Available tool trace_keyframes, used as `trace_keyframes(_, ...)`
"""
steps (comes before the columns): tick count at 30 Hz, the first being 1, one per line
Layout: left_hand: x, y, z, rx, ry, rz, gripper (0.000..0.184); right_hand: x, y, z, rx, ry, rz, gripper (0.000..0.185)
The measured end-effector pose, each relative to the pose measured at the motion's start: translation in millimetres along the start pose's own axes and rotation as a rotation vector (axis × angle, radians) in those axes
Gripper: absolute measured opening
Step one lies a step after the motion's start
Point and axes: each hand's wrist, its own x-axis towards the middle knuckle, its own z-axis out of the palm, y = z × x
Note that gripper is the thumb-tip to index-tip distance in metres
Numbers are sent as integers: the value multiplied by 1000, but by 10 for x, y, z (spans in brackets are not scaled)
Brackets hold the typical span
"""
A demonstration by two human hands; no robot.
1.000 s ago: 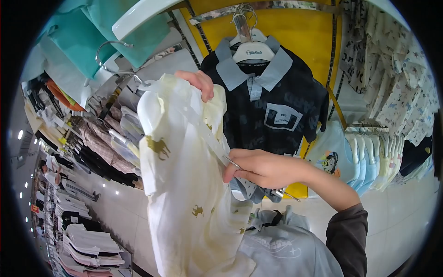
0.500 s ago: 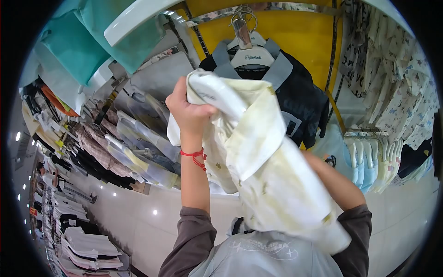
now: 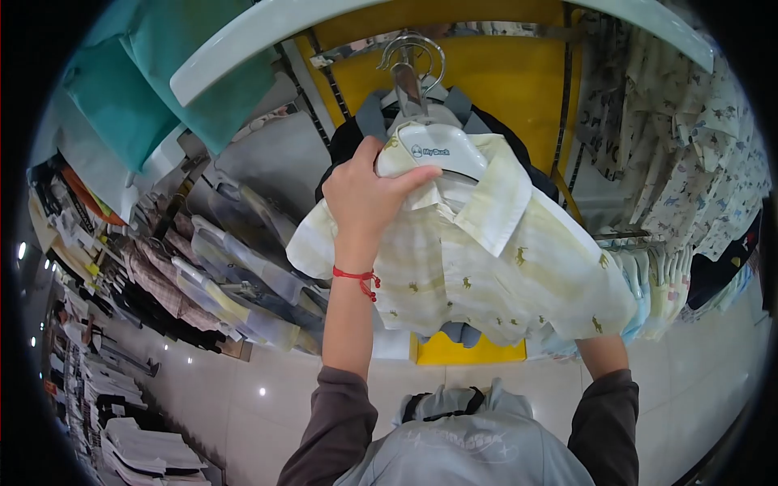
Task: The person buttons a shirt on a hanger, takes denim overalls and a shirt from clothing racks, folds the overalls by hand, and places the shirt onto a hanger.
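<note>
My left hand, with a red string bracelet at the wrist, is closed on the collar side of a white hanger marked "My Duck". A short-sleeved, pale yellow and white shirt with small olive animal prints hangs on it, front towards me. The hanger's hook is up at a metal display arm; whether it rests on the arm, I cannot tell. My right forearm goes up behind the shirt's right-hand sleeve, which hides that hand. Behind the shirt is a dark shirt with a grey collar.
A yellow back panel stands behind the display arm. Hanging clothes fill the left, and patterned garments the right. A white curved edge crosses the top. Folded clothes lie at lower left on the pale tiled floor's side.
The shirt has gone from tilted and swinging near my body to spread upright before the dark shirt. Its hanger has moved up to the display arm; my right hand is now behind the sleeve.
</note>
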Motion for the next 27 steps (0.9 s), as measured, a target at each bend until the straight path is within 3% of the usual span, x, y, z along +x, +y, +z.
trace_keyframes(1,1,13,-5,36,-69,-62,54,-11,94,-11,5,27,26,52)
trace_keyframes(4,-34,-139,181,11,39,54,60,-56,381,-37,19,103,91,54)
trace_keyframes(10,-61,-202,246,-89,44,34,58,-180,898,-58,58,218,211,58)
trace_keyframes(17,-146,-387,103,56,-174,-83,52,-464,1409,-116,91,335,326,63)
trace_keyframes(20,-307,-672,18,-36,-176,-101,44,-711,1604,-180,100,391,363,65)
trace_keyframes(24,-735,-1110,29,-525,-257,-401,40,-1030,1838,-146,124,424,421,68)
trace_keyframes(26,-1087,-1268,169,-941,-246,-560,43,-1084,1799,-28,160,384,533,69)
trace_keyframes(27,-1307,-1335,265,-975,-275,-658,46,-1063,1596,56,203,335,678,67)
